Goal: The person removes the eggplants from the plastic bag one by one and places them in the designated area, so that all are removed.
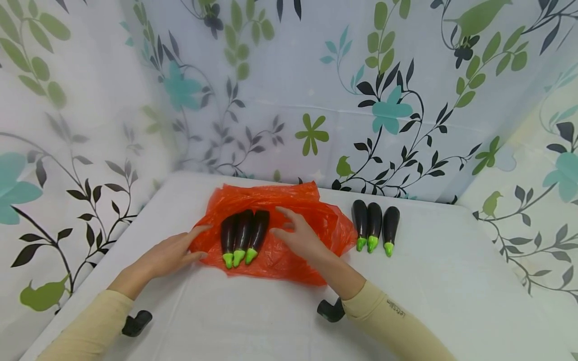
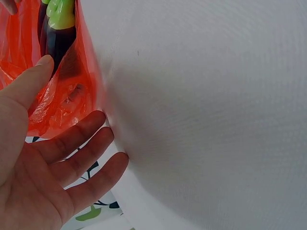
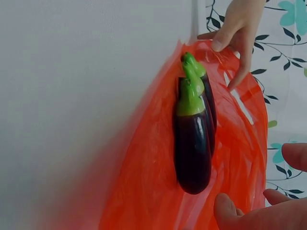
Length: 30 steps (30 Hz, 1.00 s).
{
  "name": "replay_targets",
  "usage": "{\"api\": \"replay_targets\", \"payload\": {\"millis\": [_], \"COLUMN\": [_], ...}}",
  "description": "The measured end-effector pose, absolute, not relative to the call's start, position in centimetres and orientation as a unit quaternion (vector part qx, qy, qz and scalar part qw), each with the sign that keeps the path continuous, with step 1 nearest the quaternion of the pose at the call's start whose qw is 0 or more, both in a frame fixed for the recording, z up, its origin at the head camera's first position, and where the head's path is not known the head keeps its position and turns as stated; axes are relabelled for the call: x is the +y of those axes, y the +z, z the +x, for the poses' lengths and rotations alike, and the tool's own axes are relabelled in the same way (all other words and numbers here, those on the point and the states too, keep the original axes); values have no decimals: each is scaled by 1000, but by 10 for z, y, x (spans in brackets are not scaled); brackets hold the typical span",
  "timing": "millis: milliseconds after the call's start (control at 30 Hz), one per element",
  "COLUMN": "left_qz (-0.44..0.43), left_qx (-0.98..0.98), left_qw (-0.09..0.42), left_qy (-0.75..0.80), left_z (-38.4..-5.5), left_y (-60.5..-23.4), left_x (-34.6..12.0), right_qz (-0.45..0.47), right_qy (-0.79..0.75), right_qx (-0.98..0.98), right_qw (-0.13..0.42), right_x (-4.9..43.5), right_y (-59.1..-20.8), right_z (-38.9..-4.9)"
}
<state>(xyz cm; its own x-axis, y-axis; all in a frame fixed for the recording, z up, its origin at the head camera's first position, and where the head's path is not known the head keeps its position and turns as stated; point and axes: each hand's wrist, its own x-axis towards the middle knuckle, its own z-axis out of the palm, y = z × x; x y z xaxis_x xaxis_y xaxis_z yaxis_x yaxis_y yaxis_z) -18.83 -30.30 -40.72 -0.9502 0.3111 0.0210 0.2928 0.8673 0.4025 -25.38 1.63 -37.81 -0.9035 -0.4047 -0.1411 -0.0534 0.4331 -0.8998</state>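
Six eggplants (image 1: 244,233), one red bag (image 1: 289,258), one table (image 1: 244,321)

1. The bag (image 1: 289,265) before me is translucent orange-red.
2. My three aubergines (image 1: 244,233) on it: blackish purple, bright green stem ends (image 1: 239,258).
3. The other three aubergines (image 1: 374,223), to my right, match them.
4. My sleeves (image 1: 399,323) are pale yellow, the right one dark-lettered.
5. I have a plain white tablecloth (image 1: 244,321).
6. The pale backdrop (image 1: 289,80) is printed with green, teal and black foliage.

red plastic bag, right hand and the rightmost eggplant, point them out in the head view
red plastic bag (image 1: 285,261), head view, on its bare front part
right hand (image 1: 303,239), head view, on the back of the hand
rightmost eggplant (image 1: 391,226), head view, on its dark body
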Motion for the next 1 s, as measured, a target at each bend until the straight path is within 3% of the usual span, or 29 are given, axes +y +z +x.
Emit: {"api": "replay_targets", "payload": {"millis": [1000], "left_qz": [158], "left_qx": [966], "left_qw": [21], "left_qy": [202], "left_z": [-188], "left_y": [-407], "left_x": [-302], "right_qz": [-128], "right_qy": [-520], "right_qx": [821], "right_qw": [196], "right_x": [-25], "right_y": [-412], "right_z": [-265]}}
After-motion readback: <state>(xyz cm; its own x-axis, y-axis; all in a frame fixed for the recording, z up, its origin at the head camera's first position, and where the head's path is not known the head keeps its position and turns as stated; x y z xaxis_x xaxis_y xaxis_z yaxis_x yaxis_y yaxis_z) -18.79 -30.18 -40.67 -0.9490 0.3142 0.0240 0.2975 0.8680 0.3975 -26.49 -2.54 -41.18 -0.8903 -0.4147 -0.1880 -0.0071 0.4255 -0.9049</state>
